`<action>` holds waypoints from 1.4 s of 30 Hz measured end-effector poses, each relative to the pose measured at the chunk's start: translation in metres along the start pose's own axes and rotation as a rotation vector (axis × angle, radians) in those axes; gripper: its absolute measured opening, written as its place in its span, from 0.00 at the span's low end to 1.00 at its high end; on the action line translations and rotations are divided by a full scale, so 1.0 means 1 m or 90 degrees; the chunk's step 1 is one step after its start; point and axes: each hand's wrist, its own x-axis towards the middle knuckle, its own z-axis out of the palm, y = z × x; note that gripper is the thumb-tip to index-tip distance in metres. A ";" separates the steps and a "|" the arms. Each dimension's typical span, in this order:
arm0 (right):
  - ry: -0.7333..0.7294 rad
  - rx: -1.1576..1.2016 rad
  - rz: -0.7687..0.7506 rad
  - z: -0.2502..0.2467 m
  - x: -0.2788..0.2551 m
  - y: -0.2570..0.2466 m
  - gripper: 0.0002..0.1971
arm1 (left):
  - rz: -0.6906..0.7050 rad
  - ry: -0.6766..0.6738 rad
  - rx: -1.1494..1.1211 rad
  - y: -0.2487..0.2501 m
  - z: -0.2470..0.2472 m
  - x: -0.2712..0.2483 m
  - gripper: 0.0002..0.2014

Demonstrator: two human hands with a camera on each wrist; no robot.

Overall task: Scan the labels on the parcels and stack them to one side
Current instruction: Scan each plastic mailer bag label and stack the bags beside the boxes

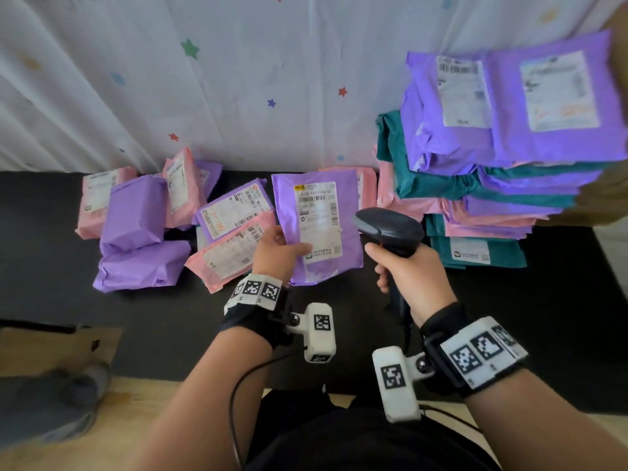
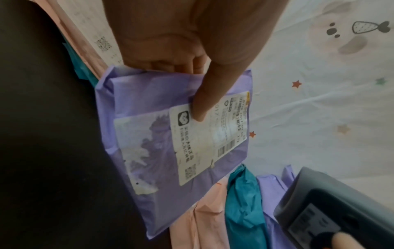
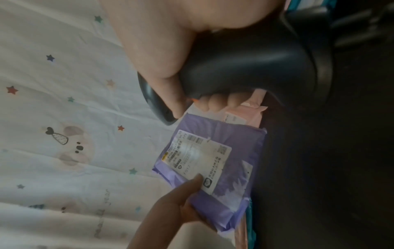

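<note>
One purple parcel (image 1: 319, 229) is pinched by the left hand (image 1: 277, 251); the scanner (image 1: 390, 229) is gripped by the right hand (image 1: 407, 273).

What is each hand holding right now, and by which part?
The left hand pinches the purple parcel at its lower left edge, thumb on the label. The right hand grips the scanner by its handle.

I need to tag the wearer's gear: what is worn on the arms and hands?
Bare forearms, no sleeves or gloves. Each wrist has a black strap, a white band printed with black square-code markers, and a white camera block with another marker. A thin black cable runs from the left one.
</note>
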 end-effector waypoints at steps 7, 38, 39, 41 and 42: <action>-0.042 -0.052 -0.044 0.010 0.009 -0.018 0.09 | 0.018 -0.001 -0.038 0.014 0.001 0.007 0.15; 0.092 -0.030 0.019 0.057 0.008 -0.024 0.07 | 0.031 -0.091 0.164 0.023 -0.019 0.060 0.14; 0.093 -0.031 0.020 0.055 0.009 -0.024 0.06 | 0.027 -0.091 0.157 0.025 -0.016 0.061 0.15; 0.094 -0.034 0.023 0.050 0.012 -0.023 0.05 | 0.010 -0.089 0.141 0.031 -0.010 0.066 0.16; 0.096 -0.035 0.026 0.048 0.013 -0.022 0.06 | 0.001 -0.091 0.135 0.034 -0.005 0.069 0.16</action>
